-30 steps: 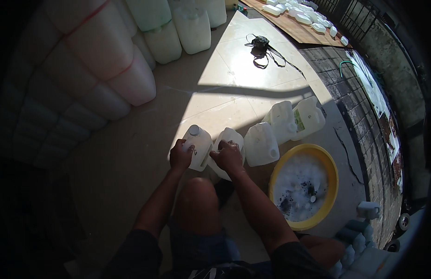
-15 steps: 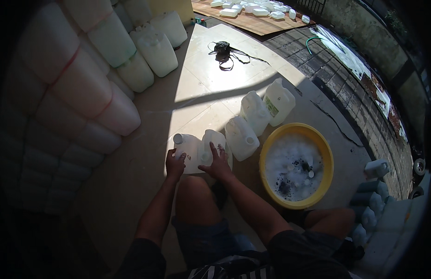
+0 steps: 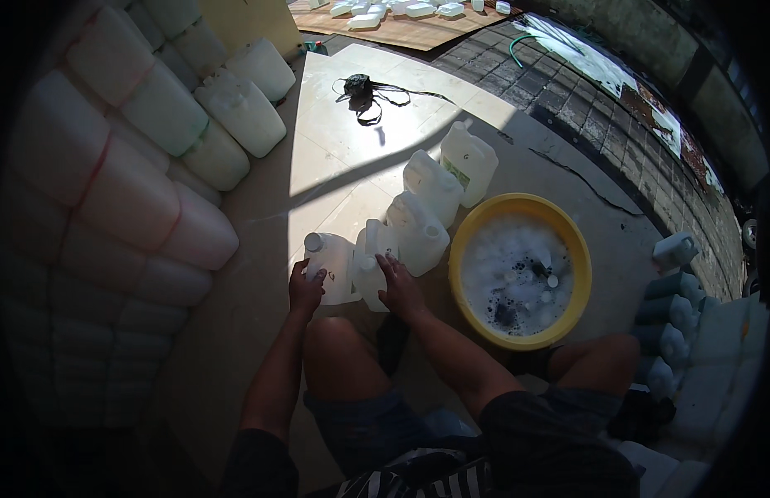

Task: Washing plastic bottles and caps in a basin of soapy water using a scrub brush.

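On the pale concrete floor [image 3: 260, 249], largest first: stacked translucent plastic drums [image 3: 127, 191], left; round yellow plastic basin of suds [image 3: 519, 270], right. Small white plastic jug with open neck [image 3: 328, 264], upright by the knees: left hand [image 3: 305, 288] grip closed around its side. Neighbouring white jug [image 3: 373, 264]: right hand [image 3: 399, 287] laid flat. Risk, judged: wet plastic slipping, jug toppling onto its neighbour.

Pale concrete floor [image 3: 352, 141], hard sunlight patch across the middle, rest in shadow. Stacked white plastic drums [image 3: 136, 166] wall off the left side. Dark brick paving [image 3: 584, 100] upper right, cardboard sheet [image 3: 401, 29] at the top edge.
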The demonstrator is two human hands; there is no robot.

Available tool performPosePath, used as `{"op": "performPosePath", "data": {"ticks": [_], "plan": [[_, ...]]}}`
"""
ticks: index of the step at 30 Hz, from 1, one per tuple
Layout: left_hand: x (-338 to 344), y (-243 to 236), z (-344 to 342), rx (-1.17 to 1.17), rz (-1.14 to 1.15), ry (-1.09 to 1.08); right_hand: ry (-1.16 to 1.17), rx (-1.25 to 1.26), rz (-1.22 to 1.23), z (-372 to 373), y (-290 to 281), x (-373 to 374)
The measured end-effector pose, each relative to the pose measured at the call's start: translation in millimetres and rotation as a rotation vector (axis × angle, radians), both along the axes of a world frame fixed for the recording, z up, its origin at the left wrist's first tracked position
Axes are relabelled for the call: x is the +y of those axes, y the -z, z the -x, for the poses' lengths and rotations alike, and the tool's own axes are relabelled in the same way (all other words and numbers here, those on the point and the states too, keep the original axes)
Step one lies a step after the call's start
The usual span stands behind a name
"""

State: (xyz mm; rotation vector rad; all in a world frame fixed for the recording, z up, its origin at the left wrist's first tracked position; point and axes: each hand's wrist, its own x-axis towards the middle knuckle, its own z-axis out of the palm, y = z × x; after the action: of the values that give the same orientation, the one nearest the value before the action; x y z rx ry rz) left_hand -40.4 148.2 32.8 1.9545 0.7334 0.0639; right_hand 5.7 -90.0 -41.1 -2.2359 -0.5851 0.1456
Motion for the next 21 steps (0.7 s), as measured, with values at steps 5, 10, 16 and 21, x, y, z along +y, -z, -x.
{"op": "performPosePath", "data": {"ticks": [5, 10, 16, 21], "plan": [[28.1, 23.1, 18.2, 0.005, -0.22, 0.019, 0.042, -0.174, 0.177, 15.6, 3.3, -0.2], [44.6, 44.9, 31.0, 0.023, -0.522, 0.061, -0.047, 0.043, 0.111, 25.9, 9.3, -31.6], [-2.4, 3.4, 11.6, -0.138, -0.936, 0.412, 0.287, -0.047, -0.126, 33.2, 35.9, -166.6], [-24.0, -20.4, -69.4, -0.007, -1.115, 1.262, 0.849, 0.425, 0.347, 21.9, 81.3, -311.5]]}}
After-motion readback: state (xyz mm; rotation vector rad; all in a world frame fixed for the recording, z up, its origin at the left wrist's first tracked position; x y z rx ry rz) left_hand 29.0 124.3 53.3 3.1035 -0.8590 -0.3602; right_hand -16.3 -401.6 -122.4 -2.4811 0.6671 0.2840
